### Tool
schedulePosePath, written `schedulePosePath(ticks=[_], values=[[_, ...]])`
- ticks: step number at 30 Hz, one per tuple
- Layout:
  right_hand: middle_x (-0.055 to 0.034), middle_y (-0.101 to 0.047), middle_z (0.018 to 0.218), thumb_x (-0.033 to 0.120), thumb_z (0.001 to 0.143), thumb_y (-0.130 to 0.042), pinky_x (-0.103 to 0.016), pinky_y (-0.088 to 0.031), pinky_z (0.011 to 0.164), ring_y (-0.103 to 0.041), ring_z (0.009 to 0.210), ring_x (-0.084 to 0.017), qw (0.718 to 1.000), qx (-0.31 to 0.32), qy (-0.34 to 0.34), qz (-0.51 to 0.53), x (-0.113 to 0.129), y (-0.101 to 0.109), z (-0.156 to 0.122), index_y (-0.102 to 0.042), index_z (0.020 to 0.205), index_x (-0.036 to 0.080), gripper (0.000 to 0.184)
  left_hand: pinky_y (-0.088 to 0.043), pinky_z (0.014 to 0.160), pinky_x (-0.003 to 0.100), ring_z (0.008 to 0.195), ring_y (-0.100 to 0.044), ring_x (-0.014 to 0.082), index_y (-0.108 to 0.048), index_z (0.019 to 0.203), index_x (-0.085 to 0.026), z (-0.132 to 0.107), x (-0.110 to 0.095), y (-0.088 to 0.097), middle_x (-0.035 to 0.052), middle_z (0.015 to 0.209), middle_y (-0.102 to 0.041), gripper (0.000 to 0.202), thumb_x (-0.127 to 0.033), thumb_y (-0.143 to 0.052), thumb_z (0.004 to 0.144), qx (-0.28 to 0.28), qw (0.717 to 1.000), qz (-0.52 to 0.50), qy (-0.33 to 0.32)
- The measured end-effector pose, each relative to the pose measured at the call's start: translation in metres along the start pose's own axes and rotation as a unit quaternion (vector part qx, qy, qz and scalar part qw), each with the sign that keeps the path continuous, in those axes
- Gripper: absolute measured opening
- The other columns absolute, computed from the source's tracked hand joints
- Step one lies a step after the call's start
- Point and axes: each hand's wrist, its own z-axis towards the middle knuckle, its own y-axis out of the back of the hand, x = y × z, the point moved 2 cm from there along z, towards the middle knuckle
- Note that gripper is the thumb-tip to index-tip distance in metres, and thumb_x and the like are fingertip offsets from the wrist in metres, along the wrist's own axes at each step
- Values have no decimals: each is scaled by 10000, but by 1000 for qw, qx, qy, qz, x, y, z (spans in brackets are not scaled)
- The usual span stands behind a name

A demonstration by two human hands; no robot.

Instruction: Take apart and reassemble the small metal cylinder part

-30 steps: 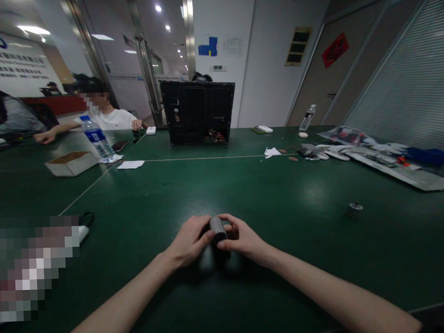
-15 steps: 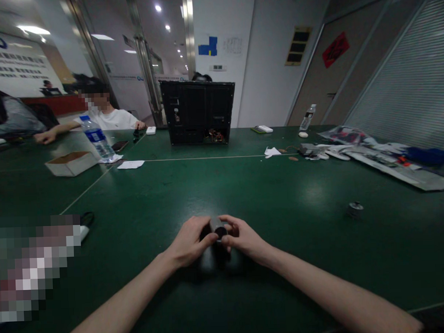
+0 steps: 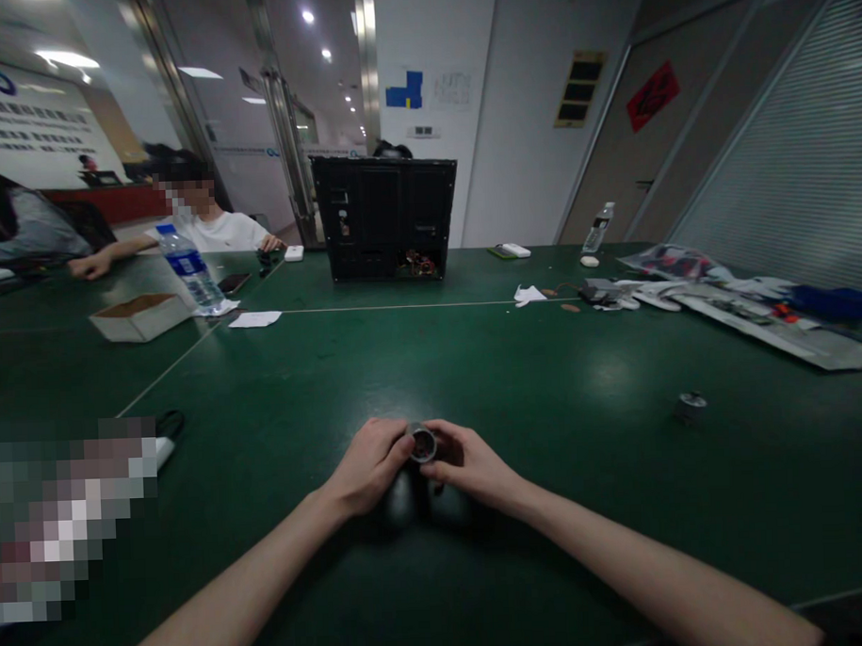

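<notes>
Metal can [image 3: 422, 444], one; round, grey, with a paler ring of a rim. Its open end faced the wearer; the interior was dark with reddish-brown patches, details too small to tell. It sat between left hand [image 3: 371, 466] and right hand [image 3: 476, 465].

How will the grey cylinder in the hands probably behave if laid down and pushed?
Laid on its side, the grey cylinder would probably roll, since it looks round. It seems stiff, looking undented between the left hand and right hand. Its metallic look suggests some weight.
</notes>
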Motion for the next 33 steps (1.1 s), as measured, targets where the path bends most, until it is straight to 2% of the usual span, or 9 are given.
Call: schedulePosePath(ticks=[5,10,15,19,27,33], values=[[-33,-606,883,384,714,-726,-227,-479,550,-579,673,-122,1000,-7,-8,16,-2,-1,1,-532,1015,159,423,-375,700,317,692,-509,187,-506,713,-172,1,5,-4,34,714,-558,609,-515,-59,944,8,1000,-1,-19],[-18,-595,798,398,727,-714,-219,-469,540,-557,636,-108,1000,-14,-13,17,-6,1,2,-546,922,142,363,-371,721,328,721,-496,191,-542,745,-166,0,4,-5,47,768,-565,632,-488,-39,953,15,999,10,-28],[-17,-600,783,411,698,-735,-218,-470,540,-558,638,-112,999,-31,-16,27,-8,2,3,-535,903,144,391,-374,753,343,755,-510,196,-565,803,-172,1,-1,-2,47,806,-574,637,-504,-41,949,9,999,1,-41],[-20,-594,826,390,686,-747,-216,-471,529,-560,672,-122,998,-54,-6,12,-5,1,2,-505,922,163,407,-385,722,333,724,-499,193,-517,754,-168,2,-1,-1,41,751,-552,594,-527,-83,943,-4,1000,1,-29],[-7,-562,815,398,662,-756,-217,-463,499,-543,656,-122,996,-86,-2,-14,-2,1,2,-480,926,178,441,-377,737,330,752,-500,194,-489,781,-169,2,0,-2,41,777,-548,508,-451,-109,966,-11,999,-16,-31],[11,-552,750,371,680,-739,-221,-453,527,-519,618,-109,996,-92,5,-20,0,3,2,-498,894,171,379,-371,741,333,750,-494,192,-472,764,-173,1,-3,-2,33,774,-533,463,-435,-149,966,-8,999,-2,-40]])
